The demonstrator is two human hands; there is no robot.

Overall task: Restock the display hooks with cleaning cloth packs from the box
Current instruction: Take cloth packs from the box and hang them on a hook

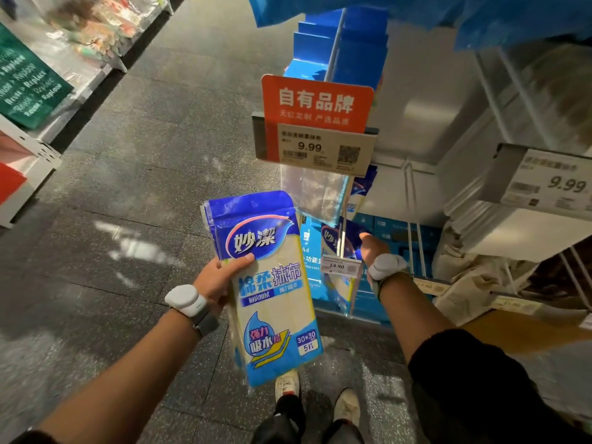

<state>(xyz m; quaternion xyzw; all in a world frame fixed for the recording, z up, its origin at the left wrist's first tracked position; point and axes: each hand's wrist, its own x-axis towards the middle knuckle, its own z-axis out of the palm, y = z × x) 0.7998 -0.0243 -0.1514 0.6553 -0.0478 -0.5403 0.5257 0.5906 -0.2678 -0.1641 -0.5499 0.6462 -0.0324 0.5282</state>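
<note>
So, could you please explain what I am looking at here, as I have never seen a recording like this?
There is no machine here. One camera worn on a person's head looks down at their bare arms in a shop aisle. The left hand grips a blue and yellow cloth pack. The right hand reaches toward a hook where a hanging pack sits behind a small price tag. Its fingers are hidden, so I cannot tell whether it holds anything. White bands sit on both wrists. Higher up is a red sign. Below is the grey floor.
</note>
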